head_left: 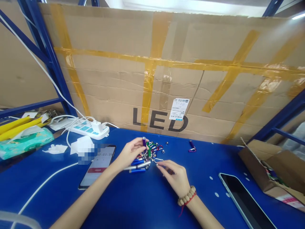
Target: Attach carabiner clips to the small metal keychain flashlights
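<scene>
My left hand (133, 151) is closed around a small purple mini flashlight (144, 142), held upright over a pile of parts. Thumb and forefinger of my right hand (175, 176) pinch the near end of a silver carabiner (158, 159), just right of the pile. Beneath and between the hands lie blue flashlight tubes (137, 170), a silver tube (144, 164), a green tube (149, 153), a red carabiner (160, 148) and several small metal caps. My left fingers hide part of this pile. Farther right rests a purple flashlight with a carabiner on it (192, 146).
To the left, a phone (101, 168) shows a running timer beside a white power strip (91, 129) with cables. A second phone (243, 198) and an open cardboard box (274, 171) stand at right. A large taped carton (114, 86) walls off the back.
</scene>
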The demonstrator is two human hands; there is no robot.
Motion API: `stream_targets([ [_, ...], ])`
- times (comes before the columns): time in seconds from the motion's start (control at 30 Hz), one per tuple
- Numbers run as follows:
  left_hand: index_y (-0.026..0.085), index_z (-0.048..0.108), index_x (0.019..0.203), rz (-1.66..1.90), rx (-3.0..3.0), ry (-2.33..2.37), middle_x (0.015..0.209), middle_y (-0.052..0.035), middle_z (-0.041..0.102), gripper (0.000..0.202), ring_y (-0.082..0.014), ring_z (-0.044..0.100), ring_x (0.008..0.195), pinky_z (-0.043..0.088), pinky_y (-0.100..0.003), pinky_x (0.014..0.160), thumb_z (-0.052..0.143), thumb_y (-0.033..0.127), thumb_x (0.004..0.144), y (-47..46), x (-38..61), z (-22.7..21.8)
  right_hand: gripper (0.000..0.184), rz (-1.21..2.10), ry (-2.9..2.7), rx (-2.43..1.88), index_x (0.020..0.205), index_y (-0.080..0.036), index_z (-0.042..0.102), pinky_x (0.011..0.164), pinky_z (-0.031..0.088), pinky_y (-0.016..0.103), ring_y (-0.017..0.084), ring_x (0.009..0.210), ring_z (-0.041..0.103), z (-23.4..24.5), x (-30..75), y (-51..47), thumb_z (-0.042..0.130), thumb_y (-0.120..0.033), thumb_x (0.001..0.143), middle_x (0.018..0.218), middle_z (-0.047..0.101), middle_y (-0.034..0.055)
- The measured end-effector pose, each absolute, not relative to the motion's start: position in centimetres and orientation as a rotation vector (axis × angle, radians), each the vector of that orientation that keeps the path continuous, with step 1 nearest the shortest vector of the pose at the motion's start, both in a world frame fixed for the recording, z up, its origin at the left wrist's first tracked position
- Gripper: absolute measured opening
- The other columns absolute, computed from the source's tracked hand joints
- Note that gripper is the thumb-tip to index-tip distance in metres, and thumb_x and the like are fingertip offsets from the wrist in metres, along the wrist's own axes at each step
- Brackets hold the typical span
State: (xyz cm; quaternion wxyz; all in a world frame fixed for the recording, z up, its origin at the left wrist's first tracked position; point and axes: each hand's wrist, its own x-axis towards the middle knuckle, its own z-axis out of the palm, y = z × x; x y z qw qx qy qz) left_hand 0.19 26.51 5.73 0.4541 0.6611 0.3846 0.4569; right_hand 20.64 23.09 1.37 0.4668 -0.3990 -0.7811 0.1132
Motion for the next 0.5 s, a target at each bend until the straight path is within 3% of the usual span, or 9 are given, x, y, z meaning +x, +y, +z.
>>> stream_targets([
  [0.17,0.016,0.062,0.09,0.903,1.961,0.982,0.098,-0.0053,0.063,0.016,-0.0164,0.058,0.088,0.045,-0.027,0.078,0.05,0.025,0.084,25.4,1.7,4.1,0.007,0.136,-1.828,-0.838,0.081,-0.016,0.067,0.044,0.045,0.015,0.005,0.049,0.055,2.4,20.6,22.5,0.06,-0.016,0.08,0.079,0.068,0.0023],
  [0.5,0.02,0.064,0.098,0.801,2.199,0.911,0.096,-0.0029,0.066,0.018,-0.0155,0.058,0.091,0.043,-0.026,0.085,0.051,0.02,0.086,25.2,2.3,2.2,0.008,-0.03,-1.908,-0.83,0.082,-0.018,0.066,0.047,0.047,0.014,0.003,0.046,0.053,2.8,20.7,22.0,0.058,-0.018,0.082,0.081,0.068,0.0011],
])
